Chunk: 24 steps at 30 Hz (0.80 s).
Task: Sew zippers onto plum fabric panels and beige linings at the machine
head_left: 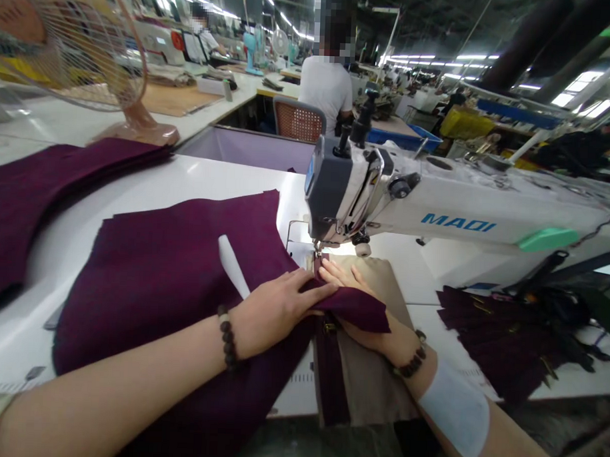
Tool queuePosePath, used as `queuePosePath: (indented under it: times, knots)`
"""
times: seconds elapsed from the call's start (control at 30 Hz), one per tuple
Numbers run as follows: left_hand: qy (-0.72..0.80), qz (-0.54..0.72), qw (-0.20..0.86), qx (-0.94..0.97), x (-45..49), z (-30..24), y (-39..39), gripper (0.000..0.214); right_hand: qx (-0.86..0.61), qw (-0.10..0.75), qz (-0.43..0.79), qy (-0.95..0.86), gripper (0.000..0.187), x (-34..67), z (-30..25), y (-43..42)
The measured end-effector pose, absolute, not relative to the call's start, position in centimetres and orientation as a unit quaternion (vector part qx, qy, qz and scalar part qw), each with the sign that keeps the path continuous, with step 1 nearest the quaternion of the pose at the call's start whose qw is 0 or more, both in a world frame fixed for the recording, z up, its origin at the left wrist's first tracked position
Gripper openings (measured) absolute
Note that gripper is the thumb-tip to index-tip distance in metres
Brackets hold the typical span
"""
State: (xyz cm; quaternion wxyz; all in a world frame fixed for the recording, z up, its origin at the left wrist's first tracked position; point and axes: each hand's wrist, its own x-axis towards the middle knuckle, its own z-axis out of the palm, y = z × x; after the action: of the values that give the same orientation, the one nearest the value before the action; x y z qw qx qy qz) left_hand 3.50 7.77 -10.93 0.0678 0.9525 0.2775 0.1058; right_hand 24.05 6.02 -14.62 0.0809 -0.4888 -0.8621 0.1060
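Note:
A large maroon fabric panel (184,251) lies across the sewing machine table, with a narrow white strip (232,262) on it. My left hand (279,307) pinches the panel's edge, which folds over toward my right wrist. My right hand (346,280) lies with fingers stretched out close to the presser foot (319,250), partly covered by the maroon flap. Under it is a beige fabric piece (374,377). Along its left side runs a maroon zipper strip (332,376) with a gold-coloured zipper pull (328,324). The sewing machine head (341,190) stands just beyond my fingers.
More maroon panels (51,186) are stacked at the left, near a desk fan (133,116). Several maroon zipper pieces (496,335) lie at the right. A person in a white shirt (326,89) sits ahead, beyond a recessed lilac bin (252,149).

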Motion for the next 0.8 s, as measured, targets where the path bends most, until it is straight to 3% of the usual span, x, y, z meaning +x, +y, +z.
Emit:
queuePosePath:
  times: [0.1, 0.23, 0.43, 0.63, 0.8]
  knots:
    - [0.254, 0.078, 0.032, 0.963, 4.4, -10.9, 9.4, 0.044, -0.487, 0.142, 0.097, -0.856, 0.054, 24.1, -14.4, 5.2]
    - [0.259, 0.035, -0.002, 0.965, 5.0, -10.6, 9.6, 0.043, -0.502, 0.161, 0.087, -0.846, 0.053, 23.8, -14.1, 5.0]
    - [0.235, 0.02, 0.041, 0.971, 4.8, -10.7, 8.5, 0.053, -0.501, 0.063, 0.106, -0.856, 0.051, 24.2, -15.8, 6.8]
    - [0.162, 0.054, 0.035, 0.985, 4.2, -11.2, 10.0, 0.047, -0.509, 0.059, 0.106, -0.852, 0.05, 24.4, -16.2, 7.2]
    - [0.186, 0.061, 0.028, 0.98, 4.5, -11.4, 11.2, 0.046, -0.509, 0.145, 0.105, -0.842, 0.063, 24.2, -15.3, 5.6]
